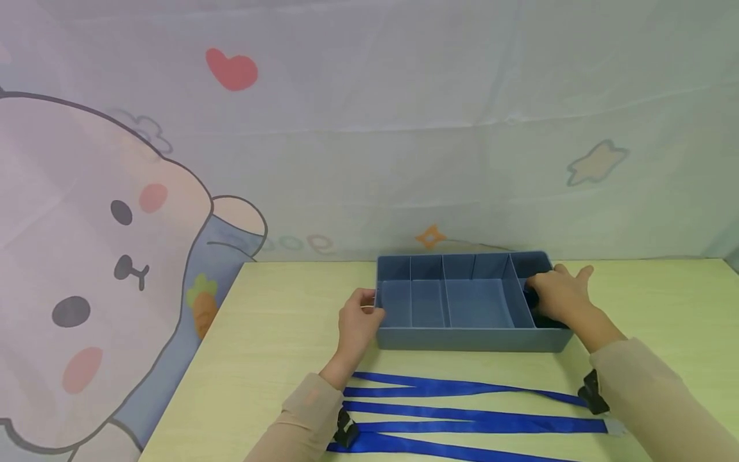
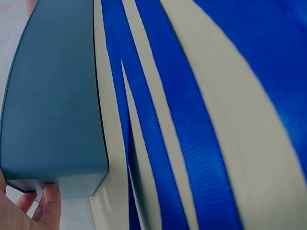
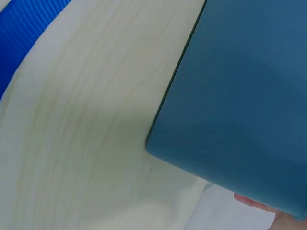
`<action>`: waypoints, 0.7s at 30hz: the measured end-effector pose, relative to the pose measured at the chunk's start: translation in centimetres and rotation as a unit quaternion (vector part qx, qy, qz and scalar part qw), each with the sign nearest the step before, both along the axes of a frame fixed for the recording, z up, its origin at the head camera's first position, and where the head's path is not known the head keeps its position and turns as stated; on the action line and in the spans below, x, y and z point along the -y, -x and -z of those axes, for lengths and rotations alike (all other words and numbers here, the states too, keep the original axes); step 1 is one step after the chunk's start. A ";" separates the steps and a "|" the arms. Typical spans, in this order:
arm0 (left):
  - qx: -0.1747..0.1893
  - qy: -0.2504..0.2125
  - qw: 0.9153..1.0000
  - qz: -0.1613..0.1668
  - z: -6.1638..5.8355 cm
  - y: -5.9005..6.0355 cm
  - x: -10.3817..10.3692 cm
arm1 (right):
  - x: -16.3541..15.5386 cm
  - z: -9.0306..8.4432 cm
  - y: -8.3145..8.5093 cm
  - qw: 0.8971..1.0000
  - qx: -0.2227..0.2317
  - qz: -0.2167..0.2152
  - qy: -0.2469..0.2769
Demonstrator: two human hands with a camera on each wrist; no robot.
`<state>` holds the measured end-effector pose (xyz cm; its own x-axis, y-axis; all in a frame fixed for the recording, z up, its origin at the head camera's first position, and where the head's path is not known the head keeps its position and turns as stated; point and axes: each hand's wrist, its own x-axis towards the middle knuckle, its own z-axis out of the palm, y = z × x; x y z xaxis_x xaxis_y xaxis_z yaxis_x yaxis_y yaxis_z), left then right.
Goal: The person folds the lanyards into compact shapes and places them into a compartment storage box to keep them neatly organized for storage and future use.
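Blue divided tray sits on the pale wood tabletop, back near the cartoon curtain. Left hand curls round its left end wall, right hand hooks over the right end, thumb inside the last compartment. Looks like stiff, light plastic with smooth sides, so probably a bit slippery; holding both short ends seems the sensible way. Blue straps with black clips lie flat just in front.
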<state>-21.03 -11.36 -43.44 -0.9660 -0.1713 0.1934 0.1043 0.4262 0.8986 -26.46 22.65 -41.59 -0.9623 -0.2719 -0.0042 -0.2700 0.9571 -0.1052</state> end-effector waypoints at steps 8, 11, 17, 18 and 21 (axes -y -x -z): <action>-0.004 0.002 1.000 0.004 0.0 0.0 0.0 | -0.8 -0.9 -1.5 0.997 -0.037 -0.044 0.045; -0.005 0.003 1.000 0.004 0.0 0.0 0.1 | -1.5 -1.3 -2.0 0.992 -0.086 -0.061 0.069; -0.003 0.005 1.000 0.002 0.0 0.0 0.1 | -3.4 -1.3 -2.5 0.967 -0.196 -0.099 0.130; -0.004 0.006 1.000 0.001 0.0 0.0 0.1 | -3.7 -1.3 -2.5 0.963 -0.206 -0.104 0.137; -0.006 0.012 1.000 0.001 -0.1 0.0 0.0 | -4.4 -1.5 -2.7 0.958 -0.215 -0.109 0.156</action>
